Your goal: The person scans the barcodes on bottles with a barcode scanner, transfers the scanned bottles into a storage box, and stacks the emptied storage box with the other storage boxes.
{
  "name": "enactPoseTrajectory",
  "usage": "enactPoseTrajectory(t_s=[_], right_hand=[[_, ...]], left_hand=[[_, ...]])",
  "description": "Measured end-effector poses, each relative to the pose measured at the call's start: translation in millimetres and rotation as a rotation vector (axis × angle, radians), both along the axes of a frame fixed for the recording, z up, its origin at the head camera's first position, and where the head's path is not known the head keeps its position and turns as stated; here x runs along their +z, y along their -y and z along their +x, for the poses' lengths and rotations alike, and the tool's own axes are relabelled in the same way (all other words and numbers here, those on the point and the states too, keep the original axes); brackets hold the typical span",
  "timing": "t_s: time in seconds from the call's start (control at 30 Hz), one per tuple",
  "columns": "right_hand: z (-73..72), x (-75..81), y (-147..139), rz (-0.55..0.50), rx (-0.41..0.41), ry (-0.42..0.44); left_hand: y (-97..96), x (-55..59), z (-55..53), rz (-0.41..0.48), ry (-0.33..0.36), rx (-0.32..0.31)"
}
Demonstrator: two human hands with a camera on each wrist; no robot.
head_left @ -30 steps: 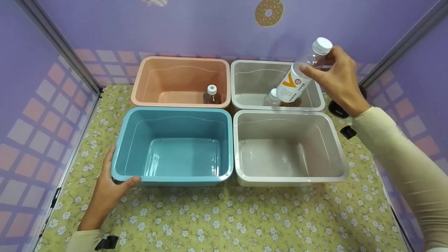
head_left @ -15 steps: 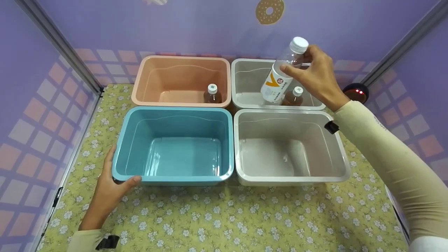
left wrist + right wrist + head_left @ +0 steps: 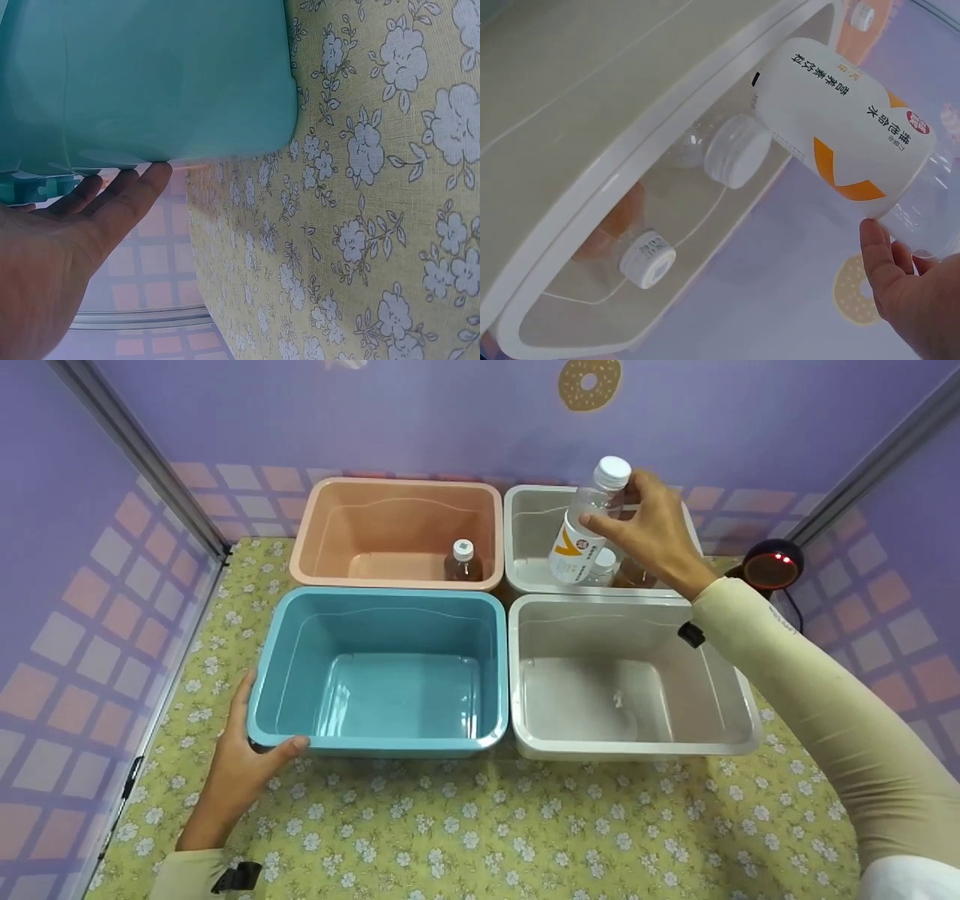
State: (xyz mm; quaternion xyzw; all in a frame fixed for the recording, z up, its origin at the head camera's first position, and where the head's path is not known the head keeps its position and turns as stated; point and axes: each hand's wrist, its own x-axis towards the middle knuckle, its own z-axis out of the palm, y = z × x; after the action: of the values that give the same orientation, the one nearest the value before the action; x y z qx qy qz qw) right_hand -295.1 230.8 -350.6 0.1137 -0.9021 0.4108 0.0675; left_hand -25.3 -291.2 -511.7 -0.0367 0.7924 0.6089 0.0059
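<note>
In the head view my right hand (image 3: 651,529) grips a clear plastic drink bottle (image 3: 577,547) near its neck, thumb and fingers on opposite sides. The bottle has a white cap and a white label with an orange V, and tilts over the back grey bin (image 3: 525,576). Two other white-capped bottles stand in that bin: a clear bottle (image 3: 736,150) and a brown-drink bottle (image 3: 646,259), both plain in the right wrist view. My left hand (image 3: 238,757) holds the front left corner of the blue bin (image 3: 394,744), thumb at the rim, fingers (image 3: 124,202) against the outer wall.
A peach bin (image 3: 396,581) at the back left holds one brown-drink bottle (image 3: 463,562). The front grey bin (image 3: 637,748) stands beside the blue one. A black device with red lights (image 3: 772,564) sits at the right. Purple walls (image 3: 450,420) enclose the flowered tablecloth (image 3: 480,825).
My right hand has carried the bottle leftward over the back grey bin, then slightly down, turning it more upright. The left hand stays at the blue bin's corner. The head view has shifted a little.
</note>
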Motion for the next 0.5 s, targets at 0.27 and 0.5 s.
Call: enactPoseTrajectory(t_s=[0.27, 0.5], right_hand=[[-8.7, -21.8, 7, -0.048, 0.073, 0.011], [-17.3, -40.8, 15, -0.048, 0.109, 0.028]], left_hand=[[0.6, 1.3, 1.2, -0.011, -0.004, -0.006], [0.6, 2.2, 2.6, 0.003, -0.003, 0.010]])
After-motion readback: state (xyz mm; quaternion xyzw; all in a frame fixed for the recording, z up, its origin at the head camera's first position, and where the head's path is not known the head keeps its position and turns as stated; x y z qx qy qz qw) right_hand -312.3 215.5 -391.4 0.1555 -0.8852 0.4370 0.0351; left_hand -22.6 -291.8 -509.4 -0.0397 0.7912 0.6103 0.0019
